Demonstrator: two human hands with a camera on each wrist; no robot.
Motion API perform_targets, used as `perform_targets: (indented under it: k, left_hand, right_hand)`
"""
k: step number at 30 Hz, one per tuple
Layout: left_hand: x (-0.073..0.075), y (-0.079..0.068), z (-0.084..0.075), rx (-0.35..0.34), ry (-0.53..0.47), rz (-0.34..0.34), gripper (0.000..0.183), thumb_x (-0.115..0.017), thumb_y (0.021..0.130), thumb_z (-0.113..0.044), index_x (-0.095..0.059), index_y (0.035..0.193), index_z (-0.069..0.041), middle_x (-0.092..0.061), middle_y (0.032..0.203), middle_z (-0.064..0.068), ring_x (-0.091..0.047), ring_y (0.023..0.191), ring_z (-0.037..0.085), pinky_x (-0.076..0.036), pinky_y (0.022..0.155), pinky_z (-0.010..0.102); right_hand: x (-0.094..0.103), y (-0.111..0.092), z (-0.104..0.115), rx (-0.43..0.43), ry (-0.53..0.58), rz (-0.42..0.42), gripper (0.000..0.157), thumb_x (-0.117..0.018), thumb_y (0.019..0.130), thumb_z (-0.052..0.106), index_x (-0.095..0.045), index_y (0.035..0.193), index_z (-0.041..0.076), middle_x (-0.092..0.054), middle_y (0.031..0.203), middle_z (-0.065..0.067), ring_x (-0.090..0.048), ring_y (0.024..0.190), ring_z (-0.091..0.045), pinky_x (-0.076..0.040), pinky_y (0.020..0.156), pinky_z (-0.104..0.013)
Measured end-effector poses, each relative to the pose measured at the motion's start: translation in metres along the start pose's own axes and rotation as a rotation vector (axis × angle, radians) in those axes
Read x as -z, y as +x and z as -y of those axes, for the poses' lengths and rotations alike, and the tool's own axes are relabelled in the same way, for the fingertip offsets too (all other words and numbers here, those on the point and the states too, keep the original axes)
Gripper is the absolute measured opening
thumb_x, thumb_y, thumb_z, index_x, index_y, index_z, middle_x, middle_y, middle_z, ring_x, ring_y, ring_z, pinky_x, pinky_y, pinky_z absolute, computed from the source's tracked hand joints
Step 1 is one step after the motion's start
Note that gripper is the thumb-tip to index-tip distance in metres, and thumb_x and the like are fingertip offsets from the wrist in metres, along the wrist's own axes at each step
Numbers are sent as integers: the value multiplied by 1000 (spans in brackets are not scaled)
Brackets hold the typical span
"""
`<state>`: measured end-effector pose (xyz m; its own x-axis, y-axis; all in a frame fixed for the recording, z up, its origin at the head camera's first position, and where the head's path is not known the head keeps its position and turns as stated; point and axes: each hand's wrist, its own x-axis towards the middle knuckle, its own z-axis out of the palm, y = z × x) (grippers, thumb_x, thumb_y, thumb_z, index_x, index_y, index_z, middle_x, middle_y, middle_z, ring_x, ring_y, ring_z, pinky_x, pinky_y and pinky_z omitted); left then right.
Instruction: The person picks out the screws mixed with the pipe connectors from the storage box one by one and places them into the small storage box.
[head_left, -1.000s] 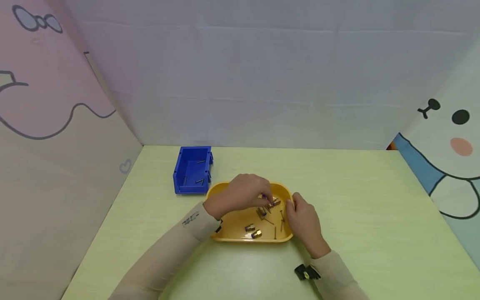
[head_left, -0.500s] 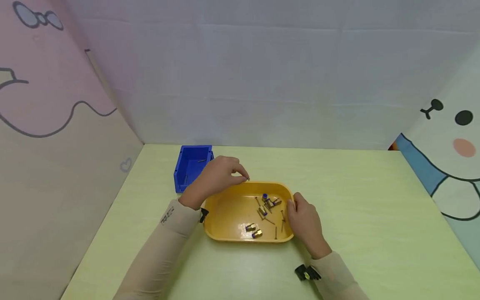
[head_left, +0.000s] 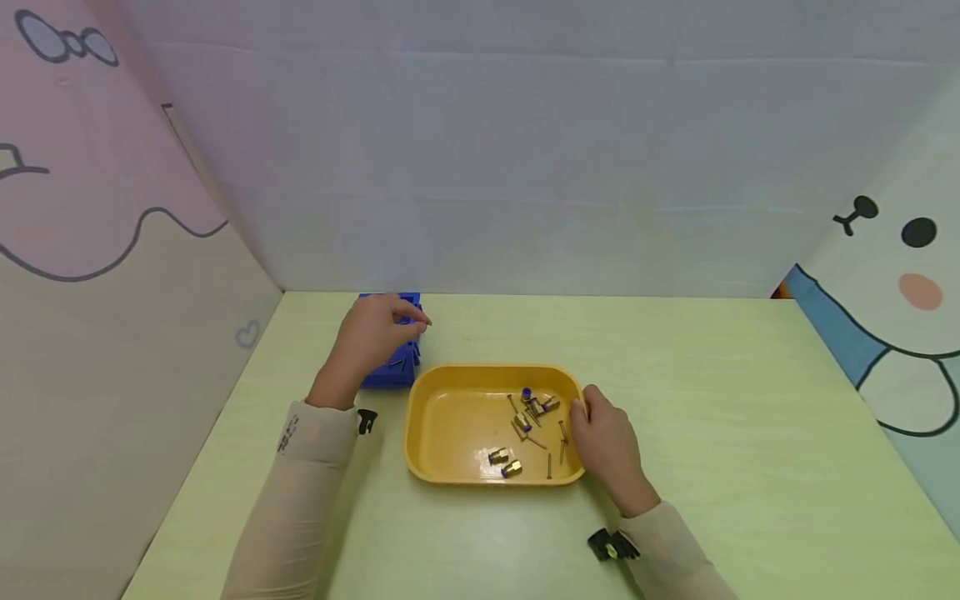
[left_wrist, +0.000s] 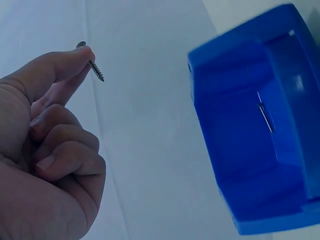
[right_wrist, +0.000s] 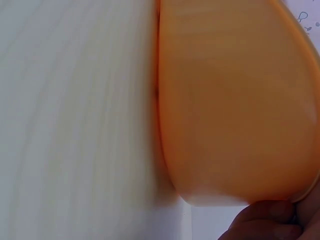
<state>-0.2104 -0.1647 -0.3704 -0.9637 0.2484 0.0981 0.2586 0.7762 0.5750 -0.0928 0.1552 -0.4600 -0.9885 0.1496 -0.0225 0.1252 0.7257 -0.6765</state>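
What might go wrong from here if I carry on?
1. The screw might slip: the left grip pinches it only at the fingertips.
2. Released now, it could miss the blue bin; the head view shows it just right of the bin.
3. If the right grip jerks the yellow tray, the brass-coloured fittings may roll.

Left hand [left_wrist: 52, 142] pinches screw [left_wrist: 96, 71], threaded tip exposed, apart from edge of blue bin [left_wrist: 227, 132]; thin metal fastener [left_wrist: 266, 119] inside.

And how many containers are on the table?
2: the yellow tray, held at its right end by the right hand, and the blue bin, farther back to the left, partly hidden by the left hand.
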Motion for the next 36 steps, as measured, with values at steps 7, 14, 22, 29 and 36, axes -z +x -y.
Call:
perform_targets:
  k: [7,14,22,29,36]
  left_hand:
    - [5,2,21,134,95,-24,18,-69,94,-27,-80,104,-18,-68,122,7,-59,115,32,-50,90,52]
    - [7,6,44,224,124,-16,22,-67,96,-29,-79,109,-16,-69,123,10,-60,114,34,-52,86,50]
    - [7,10,57,240,152,-11,21,-67,96,-28,-79,109,-18,-68,124,11,-63,108,33,-51,66,37]
    - [4,10,61,265,144,-35,22,-67,96,-26,-78,113,-17,-66,128,11,-61,114,34,-52,74,42]
    - [1,8,47,241,101,-89,28,-67,97,-31,-75,120,-17,-62,131,13,-55,123,38,-46,98,56]
  right_hand:
    - [-2,0,0,3,-8,-9,25,-47,104,24,-46,83,9,-42,61,-4,-44,49,-18,-34,46,-29]
    - [-1,1,1,-9,0,3,24,-47,104,24,-47,85,9,-43,62,-4,-44,49,-18,-34,46,-29]
    - [-1,1,2,-18,1,4,24,-47,104,24,-48,85,9,-44,62,-5,-44,49,-18,-34,46,-29]
    - [-1,1,3,-16,4,4,24,-47,104,24,-48,86,8,-43,62,-4,-44,49,-18,-34,46,-29]
    - [-2,1,3,-22,-7,11,23,-46,104,24,-48,87,8,-43,62,-4,-44,49,-18,-34,46,-29]
